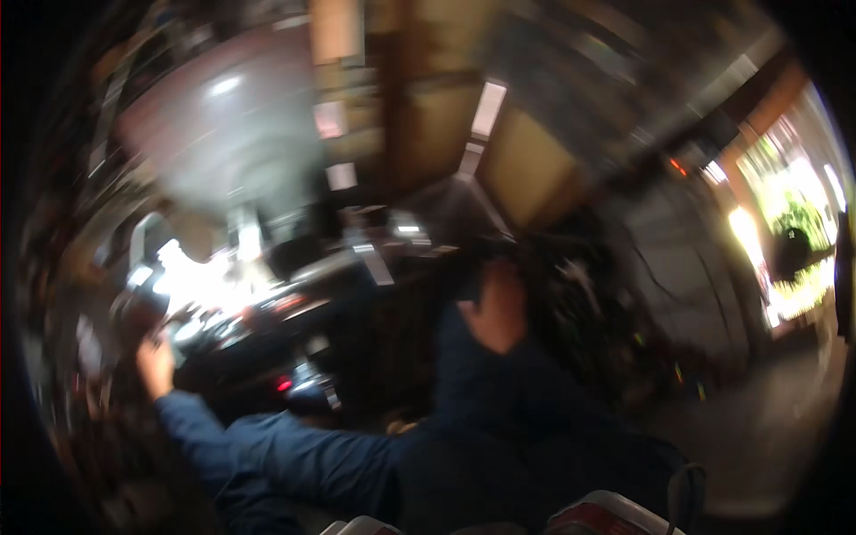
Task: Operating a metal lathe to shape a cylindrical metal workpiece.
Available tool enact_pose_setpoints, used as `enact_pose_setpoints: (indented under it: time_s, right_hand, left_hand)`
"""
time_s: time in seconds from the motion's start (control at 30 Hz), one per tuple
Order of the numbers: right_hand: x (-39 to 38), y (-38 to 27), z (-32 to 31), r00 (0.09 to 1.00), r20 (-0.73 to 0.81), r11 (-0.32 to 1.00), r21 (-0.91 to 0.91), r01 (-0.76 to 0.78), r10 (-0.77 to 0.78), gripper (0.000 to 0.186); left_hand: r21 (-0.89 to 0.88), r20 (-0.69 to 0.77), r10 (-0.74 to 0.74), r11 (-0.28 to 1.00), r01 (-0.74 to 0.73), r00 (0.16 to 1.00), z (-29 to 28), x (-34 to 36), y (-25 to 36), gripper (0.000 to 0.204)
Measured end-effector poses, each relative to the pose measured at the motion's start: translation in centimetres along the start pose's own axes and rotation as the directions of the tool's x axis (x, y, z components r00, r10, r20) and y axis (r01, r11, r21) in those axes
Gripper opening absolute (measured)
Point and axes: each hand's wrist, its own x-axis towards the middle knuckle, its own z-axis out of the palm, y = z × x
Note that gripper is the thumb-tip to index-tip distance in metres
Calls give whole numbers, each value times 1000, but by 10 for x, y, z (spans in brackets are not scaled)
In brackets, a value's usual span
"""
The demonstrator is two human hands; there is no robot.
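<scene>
Blur hides whether the left hand (157, 367) pinches the dark object (141, 312) beside bright glare (209, 283); the right hand's (499, 310) thumb stands apart, other fingers indistinct.

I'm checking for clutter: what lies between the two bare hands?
Head view: between left hand and right hand lie a small red light and a shiny bluish-silver object too blurred to identify.

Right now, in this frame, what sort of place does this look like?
Probably a dim workshop, though motion blur hides detail: a glaring white light at left, blurred clutter crowded beside it, and a bright opening at right with greenery showing through.
</scene>
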Motion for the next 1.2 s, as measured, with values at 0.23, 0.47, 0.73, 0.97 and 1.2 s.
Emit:
enact_pose_setpoints:
  time_s: [0.23, 0.47, 0.73, 0.97, 1.2]
  right_hand:
    - [-47, 66, -11, 971, 218, 899, 399, -180, 98, 99]
    - [-65, 161, -16, 900, 209, 808, 396, -436, 383, 83]
    - [-180, 315, -88, -47, -670, -119, -62, -991, 741, 65]
    - [-226, 363, -71, 39, -426, -89, -277, -957, 904, 48]
    - [-143, 343, -109, -200, -727, 434, 581, -689, 656, 51]
  left_hand:
    - [92, -146, -7, 996, 20, 989, 20, 52, -45, 34]
    - [-26, -197, -21, 1000, 16, 980, 37, 45, -54, 32]
    - [-82, -245, -64, 996, 46, 967, 36, 18, -57, 31]
    - [-165, -260, -92, 985, 49, 961, 28, 5, -82, 30]
    - [-154, -388, 4, 986, -69, 922, 22, -32, -62, 24]
